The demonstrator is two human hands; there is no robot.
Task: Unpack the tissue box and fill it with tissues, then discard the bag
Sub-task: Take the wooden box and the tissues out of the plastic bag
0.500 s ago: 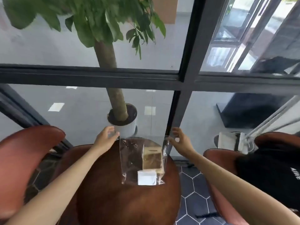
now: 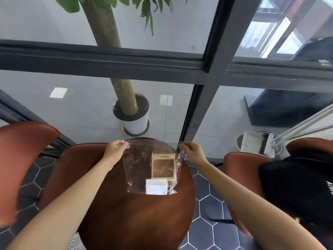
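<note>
I have the clear plastic bag (image 2: 140,165) lying flat on the round brown desk (image 2: 137,219), my left hand (image 2: 116,148) and right hand (image 2: 192,150) each pinching a far corner of its mouth, fingers closed on the film. The film looks thin, limp and slippery, so the top edge seems the best grip. Inside sit a stiff, light-looking wooden tissue box (image 2: 163,166) and a soft white tissue pack (image 2: 156,186).

Round brown table (image 2: 137,219); clear bag (image 2: 138,165) lying on it.
</note>
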